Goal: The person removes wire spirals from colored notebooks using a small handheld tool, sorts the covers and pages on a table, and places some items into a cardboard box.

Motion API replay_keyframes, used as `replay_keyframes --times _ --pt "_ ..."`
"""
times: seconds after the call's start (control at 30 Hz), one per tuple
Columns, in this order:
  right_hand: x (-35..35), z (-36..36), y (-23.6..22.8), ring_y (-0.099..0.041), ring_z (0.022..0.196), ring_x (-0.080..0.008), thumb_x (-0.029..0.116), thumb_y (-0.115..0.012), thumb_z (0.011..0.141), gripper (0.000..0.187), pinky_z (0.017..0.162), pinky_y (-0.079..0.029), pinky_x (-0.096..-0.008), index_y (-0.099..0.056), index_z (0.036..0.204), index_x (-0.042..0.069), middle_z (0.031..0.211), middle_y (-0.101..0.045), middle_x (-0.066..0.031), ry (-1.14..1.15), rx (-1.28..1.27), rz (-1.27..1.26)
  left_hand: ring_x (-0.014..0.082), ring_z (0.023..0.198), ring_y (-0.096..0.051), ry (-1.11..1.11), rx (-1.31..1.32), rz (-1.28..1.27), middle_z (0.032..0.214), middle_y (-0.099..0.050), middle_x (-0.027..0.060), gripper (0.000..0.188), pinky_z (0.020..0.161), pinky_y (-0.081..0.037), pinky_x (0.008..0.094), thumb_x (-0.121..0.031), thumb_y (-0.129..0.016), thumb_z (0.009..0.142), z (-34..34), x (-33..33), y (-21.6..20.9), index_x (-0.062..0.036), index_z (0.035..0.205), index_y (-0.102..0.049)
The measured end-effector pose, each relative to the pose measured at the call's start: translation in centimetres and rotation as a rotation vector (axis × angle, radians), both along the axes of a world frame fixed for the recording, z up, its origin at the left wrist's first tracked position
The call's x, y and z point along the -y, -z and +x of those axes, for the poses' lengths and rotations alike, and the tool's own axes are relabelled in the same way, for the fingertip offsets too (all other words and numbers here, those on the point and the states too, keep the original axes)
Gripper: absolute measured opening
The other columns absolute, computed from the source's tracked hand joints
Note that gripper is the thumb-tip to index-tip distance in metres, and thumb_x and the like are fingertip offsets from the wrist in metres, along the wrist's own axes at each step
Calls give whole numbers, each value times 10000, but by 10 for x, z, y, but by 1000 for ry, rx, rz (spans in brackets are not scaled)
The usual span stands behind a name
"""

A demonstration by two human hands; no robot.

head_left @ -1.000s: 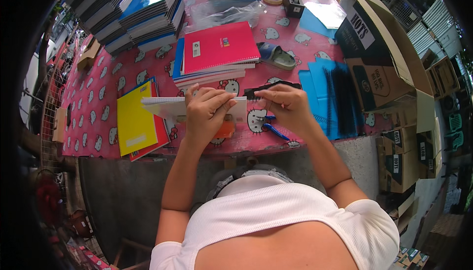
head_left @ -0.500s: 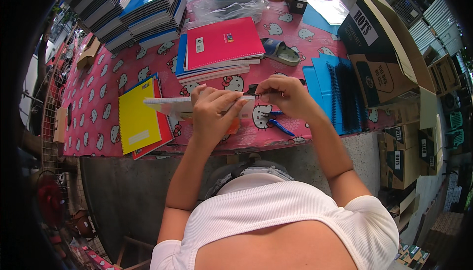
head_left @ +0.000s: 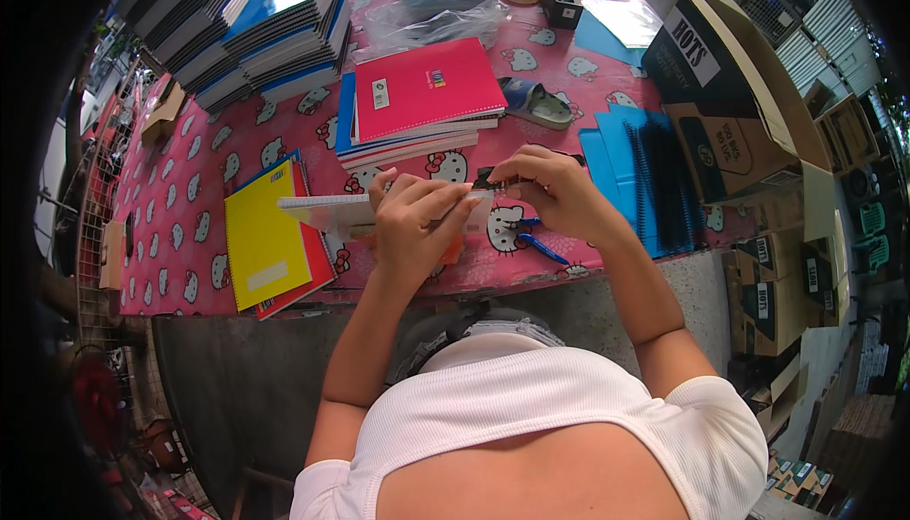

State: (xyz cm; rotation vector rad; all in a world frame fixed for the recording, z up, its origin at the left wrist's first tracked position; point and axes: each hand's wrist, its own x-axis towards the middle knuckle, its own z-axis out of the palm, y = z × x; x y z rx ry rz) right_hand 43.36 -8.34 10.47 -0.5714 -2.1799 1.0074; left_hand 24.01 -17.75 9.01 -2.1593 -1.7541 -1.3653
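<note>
My left hand (head_left: 417, 217) is closed on a thin notebook (head_left: 322, 202), holding it up on edge with the bound edge of its white pages on top. At the notebook's right end, the fingers of my right hand (head_left: 559, 193) are bent round a black spiral binding coil (head_left: 490, 179); the fingertips are partly hidden. Just below that hand, blue-handled cutting pliers (head_left: 542, 247) lie on the table. A yellow spiral notebook (head_left: 270, 236) rests over a red one to the left. Beyond my hands sits a stack of notebooks with a pink-red cover (head_left: 431, 89) on top.
Tall stacks of notebooks (head_left: 284, 32) stand far left. Blue covers (head_left: 607, 164) and a bundle of black coils (head_left: 664, 183) lie right, beside an open carton (head_left: 730, 145). A slipper (head_left: 537, 103), clear plastic (head_left: 431, 22) and a tape dispenser (head_left: 561, 0) are farther back.
The whole view has shifted slightly. My right fingers have moved a little at the coil and look slightly more spread; my left hand keeps its hold on the notebook.
</note>
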Motion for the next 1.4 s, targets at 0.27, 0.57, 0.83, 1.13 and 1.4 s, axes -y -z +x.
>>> replay_keyframes --times 0.27,0.57,0.83,1.13,1.4 --pt "-8 5 1 -567 733 -85 -3 -688 815 212 639 -462 -245 -712 1025 9 788 -627 -43 60 22 -288 148 747 -588 12 8 24 780 -683 -16 149 945 -314 395 -205 -757 758 2 3 4 -116 876 -744" --pt "10 12 0 -610 638 -145 -11 -714 740 229 578 -481 -288 -740 959 50 767 -656 -71 -168 183 -265 146 846 -596 43 -96 158 926 -650 -13 251 1025 -262 396 -163 -788 705 5 43 36 -144 950 -741" --pt "26 9 2 -629 707 -191 -10 -744 703 212 615 -485 -294 -751 904 57 777 -654 -77 -210 191 -111 144 860 -597 69 -107 132 907 -652 -7 304 1068 -238 403 -138 -805 669 8 60 43 -141 967 -743" --pt "37 11 -10 -613 742 -220 -54 -725 685 229 627 -481 -321 -748 880 65 779 -635 -70 -87 179 200 132 790 -586 58 -20 104 815 -651 -29 234 1053 -228 387 -165 -796 692 7 43 24 -165 923 -758" --pt "23 8 -8 -619 755 -221 -65 -711 685 216 640 -487 -331 -742 856 63 771 -631 -66 -165 176 25 138 790 -593 106 -112 163 818 -661 -24 208 1045 -250 398 -183 -808 687 1 39 24 -148 885 -755"
